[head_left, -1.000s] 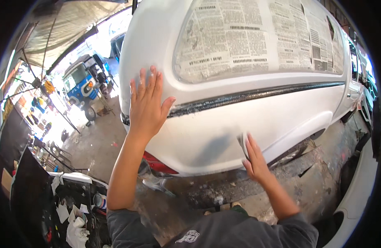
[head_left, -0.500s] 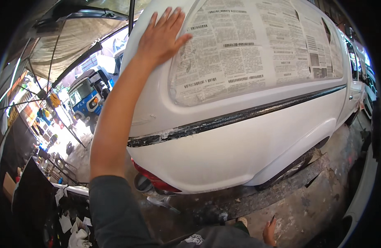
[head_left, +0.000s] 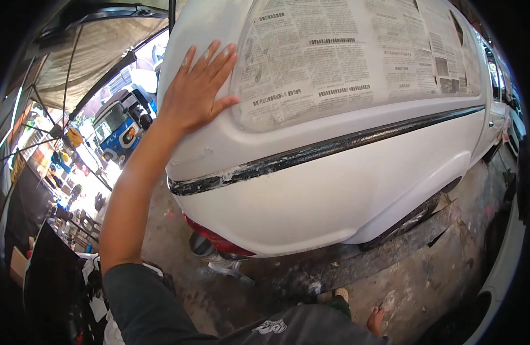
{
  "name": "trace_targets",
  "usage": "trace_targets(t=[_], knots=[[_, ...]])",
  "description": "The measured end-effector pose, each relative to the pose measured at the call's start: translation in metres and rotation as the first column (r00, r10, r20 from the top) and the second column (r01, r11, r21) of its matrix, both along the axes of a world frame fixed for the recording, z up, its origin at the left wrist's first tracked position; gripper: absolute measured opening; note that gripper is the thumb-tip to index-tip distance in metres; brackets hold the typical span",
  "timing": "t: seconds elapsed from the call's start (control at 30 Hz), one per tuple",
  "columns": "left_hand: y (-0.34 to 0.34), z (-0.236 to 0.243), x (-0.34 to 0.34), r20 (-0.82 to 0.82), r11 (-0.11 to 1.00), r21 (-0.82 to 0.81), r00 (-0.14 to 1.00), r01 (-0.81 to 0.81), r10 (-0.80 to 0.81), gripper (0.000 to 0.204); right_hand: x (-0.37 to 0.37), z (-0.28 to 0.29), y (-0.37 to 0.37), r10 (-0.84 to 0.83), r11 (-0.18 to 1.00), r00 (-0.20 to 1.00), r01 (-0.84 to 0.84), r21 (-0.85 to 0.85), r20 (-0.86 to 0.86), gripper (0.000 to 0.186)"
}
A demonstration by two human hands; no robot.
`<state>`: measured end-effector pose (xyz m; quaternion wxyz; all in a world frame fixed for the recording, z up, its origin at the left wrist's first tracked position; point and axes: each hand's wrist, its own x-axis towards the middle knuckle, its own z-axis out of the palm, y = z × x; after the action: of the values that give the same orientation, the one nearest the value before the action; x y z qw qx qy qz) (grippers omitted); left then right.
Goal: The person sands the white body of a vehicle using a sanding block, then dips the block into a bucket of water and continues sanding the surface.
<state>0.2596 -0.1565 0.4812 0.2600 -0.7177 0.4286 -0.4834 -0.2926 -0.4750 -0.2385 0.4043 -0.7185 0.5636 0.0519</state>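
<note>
My left hand (head_left: 202,86) lies flat, fingers spread, on the white rear corner panel of a van-like vehicle (head_left: 311,201). Its thumb points toward the side window, which is covered with newspaper sheets (head_left: 305,63). White dust or powder shows on the fingertips. Below the hand, a black trim strip (head_left: 311,146) runs along the body, rough and scraped toward its rear end. Low at the lower edge, my right hand (head_left: 376,320) hangs away from the vehicle, small in view, its fingers curled together; what they hold, if anything, cannot be made out.
A red tail light (head_left: 213,234) sits at the vehicle's rear corner, with a bucket (head_left: 202,246) on the floor beneath. Another car (head_left: 498,287) stands close on the right. A blue vehicle (head_left: 116,133) is parked beyond, at left. A dark panel (head_left: 52,287) stands at lower left.
My left hand has slid down and to the left along the panel, still flat. The view has shifted slightly. My right hand stays low, away from the vehicle.
</note>
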Motion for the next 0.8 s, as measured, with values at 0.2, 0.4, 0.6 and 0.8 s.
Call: trace_targets(t=[0.2, 0.4, 0.6, 0.8], knots=[[0.029, -0.057, -0.022, -0.152, 0.999, -0.054, 0.988, 0.0, -0.008, 0.084, -0.015, -0.001, -0.01, 0.037, 0.999, 0.998, -0.037, -0.001, -0.046, 0.061], [0.045, -0.106, -0.057, -0.232, 0.994, -0.094, 0.972, -0.055, 0.032, 0.081, 0.0, 0.009, -0.006, -0.018, 0.999, 0.998, 0.016, -0.033, -0.06, 0.059], [0.017, -0.153, -0.08, -0.362, 0.959, -0.255, 0.932, -0.124, 0.025, 0.084, -0.001, 0.025, -0.005, 0.115, 0.992, 0.991, -0.112, 0.052, -0.071, 0.062], [-0.05, -0.219, -0.092, -0.424, 0.874, -0.483, 0.887, -0.05, -0.183, 0.088, -0.028, 0.008, -0.017, 0.071, 0.995, 0.997, -0.07, -0.074, 0.012, 0.062]])
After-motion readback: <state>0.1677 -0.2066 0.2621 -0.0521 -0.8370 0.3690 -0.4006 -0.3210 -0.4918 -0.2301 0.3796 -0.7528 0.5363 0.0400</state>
